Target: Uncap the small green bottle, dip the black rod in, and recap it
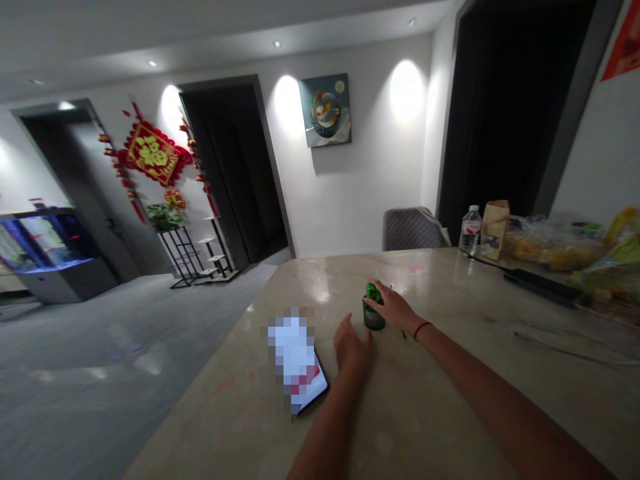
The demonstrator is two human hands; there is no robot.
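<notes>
A small dark green glass jar point(374, 319) stands upright on the table. At its mouth is a bright green, shiny piece point(372, 291) that looks crumpled; whether it sits inside the jar or just above it I cannot tell. My right hand point(395, 308) has its fingers and thumb closed around this green piece, close against the jar's rim. To the left of the jar, my left hand point(353, 343) rests low over the table, thumb and fingers apart, holding nothing. A phone point(315, 383) with a lit, partly blurred screen lies left of that hand.
The pale stone table point(425, 413) carries a water bottle point(471, 230), a paper bag point(495, 230), plastic food bags point(555, 243), a black device point(543, 287) and a thin cable point(565, 350) on the right. A grey chair point(415, 230) stands at the far edge.
</notes>
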